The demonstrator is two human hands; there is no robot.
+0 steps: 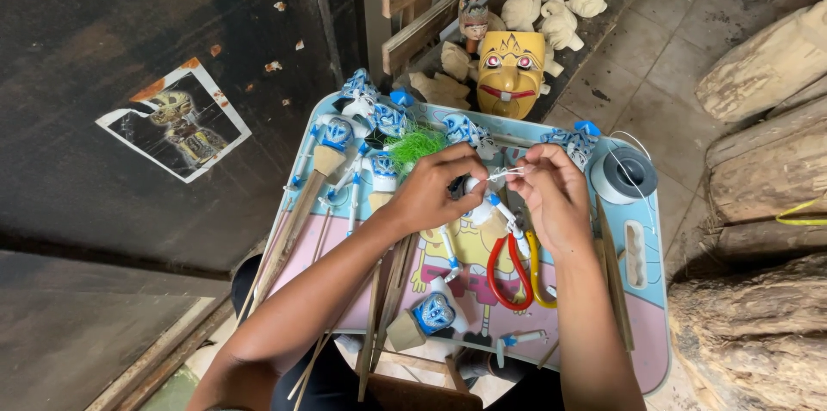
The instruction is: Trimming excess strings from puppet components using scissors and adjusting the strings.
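Note:
My left hand (pixel 435 187) grips a small blue-and-white puppet figure (pixel 485 207) above a pastel lap tray (pixel 648 290). Close beside it, my right hand (pixel 551 191) pinches a thin white thread (pixel 504 174) that runs between both hands at the puppet's top. The puppet's jointed white arms hang down below my fingers. Under my hands lie red-handled and yellow-handled pliers (pixel 508 277). A loose blue puppet head (pixel 433 314) on a wooden cone rests near the tray's front edge.
Several more blue-headed puppets (pixel 362 131) on sticks and green fibre (pixel 413 146) crowd the tray's far left. A thread spool (pixel 624 174) sits at its right. A yellow mask (pixel 510 73), unpainted carvings (pixel 560 6), logs (pixel 767 161) and a dark wall (pixel 129 32) surround me.

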